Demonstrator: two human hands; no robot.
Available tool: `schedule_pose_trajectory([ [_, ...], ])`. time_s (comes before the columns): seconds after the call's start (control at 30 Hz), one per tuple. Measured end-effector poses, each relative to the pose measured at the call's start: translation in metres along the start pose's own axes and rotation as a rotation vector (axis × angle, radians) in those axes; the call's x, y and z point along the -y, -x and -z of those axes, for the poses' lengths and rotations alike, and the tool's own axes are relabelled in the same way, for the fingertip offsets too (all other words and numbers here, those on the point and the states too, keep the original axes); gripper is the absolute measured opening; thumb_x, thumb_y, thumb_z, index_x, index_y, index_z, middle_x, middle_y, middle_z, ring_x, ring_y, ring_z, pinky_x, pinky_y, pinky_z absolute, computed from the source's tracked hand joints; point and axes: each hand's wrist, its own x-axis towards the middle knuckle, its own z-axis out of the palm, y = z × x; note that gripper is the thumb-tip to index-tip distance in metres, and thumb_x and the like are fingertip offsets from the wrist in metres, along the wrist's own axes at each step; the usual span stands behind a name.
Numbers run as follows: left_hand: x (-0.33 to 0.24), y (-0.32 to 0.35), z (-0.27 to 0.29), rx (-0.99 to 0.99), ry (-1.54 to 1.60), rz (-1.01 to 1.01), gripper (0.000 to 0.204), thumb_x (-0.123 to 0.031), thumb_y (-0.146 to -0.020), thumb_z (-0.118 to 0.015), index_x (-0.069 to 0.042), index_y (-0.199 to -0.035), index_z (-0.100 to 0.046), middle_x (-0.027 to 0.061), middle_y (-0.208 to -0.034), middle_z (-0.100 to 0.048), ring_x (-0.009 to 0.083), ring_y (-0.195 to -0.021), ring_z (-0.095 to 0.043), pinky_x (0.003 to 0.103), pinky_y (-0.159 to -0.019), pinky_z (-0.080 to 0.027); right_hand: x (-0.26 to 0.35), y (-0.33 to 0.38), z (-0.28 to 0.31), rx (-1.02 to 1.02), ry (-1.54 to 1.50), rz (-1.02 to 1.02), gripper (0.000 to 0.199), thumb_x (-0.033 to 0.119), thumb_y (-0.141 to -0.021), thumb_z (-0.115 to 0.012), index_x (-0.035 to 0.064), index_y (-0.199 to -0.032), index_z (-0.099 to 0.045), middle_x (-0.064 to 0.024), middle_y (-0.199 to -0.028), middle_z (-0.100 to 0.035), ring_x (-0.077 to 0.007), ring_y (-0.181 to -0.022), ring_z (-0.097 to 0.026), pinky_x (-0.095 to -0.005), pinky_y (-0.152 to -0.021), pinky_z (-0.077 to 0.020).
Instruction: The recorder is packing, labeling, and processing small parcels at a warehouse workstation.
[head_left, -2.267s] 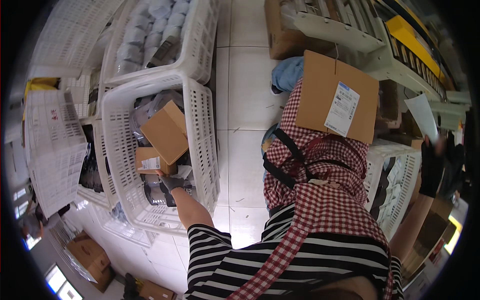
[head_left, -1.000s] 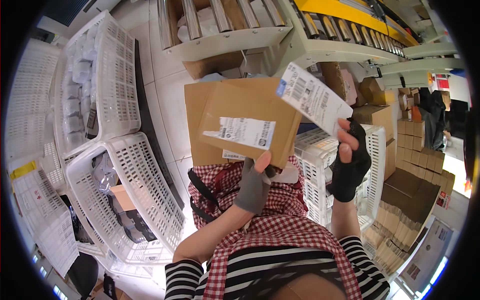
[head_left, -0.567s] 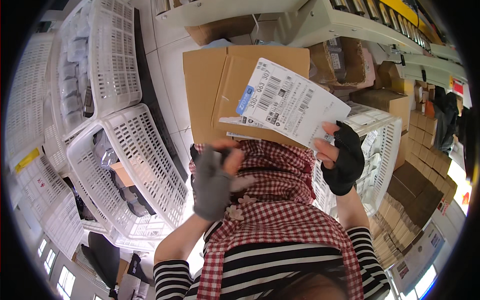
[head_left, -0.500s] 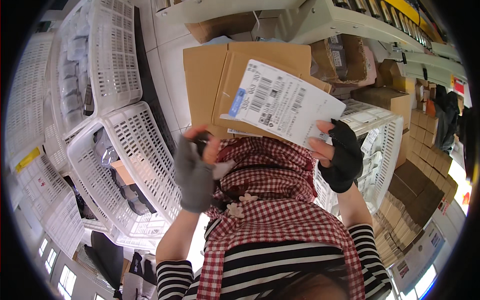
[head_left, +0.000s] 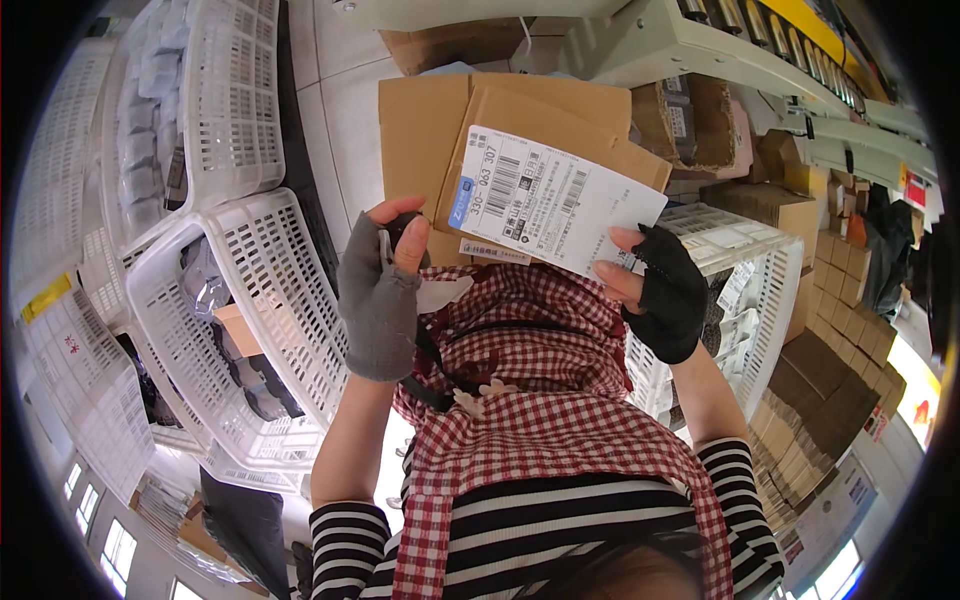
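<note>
A white shipping label (head_left: 548, 200) with barcodes and a blue patch lies across a flat brown carton (head_left: 570, 125), overhanging its near edge. My right hand (head_left: 662, 295), in a black fingerless glove, grips the label's near right corner between thumb and fingers. Left of the carton is my left hand (head_left: 380, 300), in a grey fingerless glove, with thumb and forefinger curled around a small dark object (head_left: 402, 226) I cannot make out. A strip of white paper (head_left: 443, 293) hangs beside that hand. Beneath the carton is a larger piece of brown cardboard (head_left: 425, 130).
White plastic baskets (head_left: 285, 330) holding wrapped goods stand on my left. Another white basket (head_left: 770, 300) is at my right. Ahead are an open carton (head_left: 715, 125) and a roller conveyor (head_left: 790, 45). Stacked cardboard (head_left: 825, 375) lies farther right.
The label has shifted left and nearer, and lies flatter on the carton. My right hand has moved slightly left with it. My left hand has risen a little, its fingers nearer the carton's left edge.
</note>
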Motion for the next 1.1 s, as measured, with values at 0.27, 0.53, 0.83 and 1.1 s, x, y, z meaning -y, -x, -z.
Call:
schedule_pose_trajectory([
  [0.27, -0.017, -0.004, 0.007, 0.028, -0.074, 0.043, 0.016, -0.018, -0.090, -0.062, -0.004, -0.095, -0.062, -0.0063, -0.072, -0.049, 0.0027, -0.062, -0.039, 0.018, -0.055, -0.030, -0.009, -0.004, 0.002, 0.011, -0.071, -0.072, 0.035, -0.002, -0.066, -0.073, 0.0064, -0.100, -0.070, -0.0126, -0.113, -0.059, -0.0278, -0.090, -0.063, -0.0334, -0.075, -0.0528],
  [0.53, -0.063, 0.009, -0.001, 0.240, -0.412, -0.510, 0.040, -0.028, -0.074, -0.076, -0.004, -0.103, -0.062, 0.0028, -0.087, -0.054, 0.0102, -0.059, -0.045, 0.023, -0.054, -0.037, 0.003, -0.016, 0.014, 0.008, -0.101, -0.021, 0.041, -0.009, -0.063, -0.072, 0.0067, -0.101, -0.070, -0.0134, -0.114, -0.058, -0.0245, -0.092, -0.062, -0.0280, -0.068, -0.0551],
  [0.83, -0.082, 0.010, -0.014, 0.199, -0.374, -0.176, 0.015, -0.012, -0.084, -0.067, 0.000, -0.089, -0.062, -0.0007, -0.068, -0.058, 0.0044, -0.058, -0.044, 0.021, -0.054, -0.038, 0.018, -0.016, 0.030, 0.039, -0.051, 0.045, 0.040, 0.000, -0.064, -0.078, 0.0061, -0.102, -0.069, -0.0119, -0.116, -0.059, -0.0271, -0.091, -0.062, -0.0336, -0.073, -0.0522],
  [1.1, -0.076, -0.015, -0.008, 0.309, -0.205, -0.172, 0.020, -0.012, -0.082, -0.068, 0.002, -0.096, -0.063, -0.0011, -0.069, -0.058, 0.0037, -0.062, -0.045, 0.021, -0.056, -0.038, 0.034, -0.010, 0.021, -0.006, 0.066, -0.032, 0.044, -0.002, -0.065, -0.076, 0.0074, -0.106, -0.067, -0.0124, -0.116, -0.059, -0.0288, -0.095, -0.060, -0.0334, -0.074, -0.0519],
])
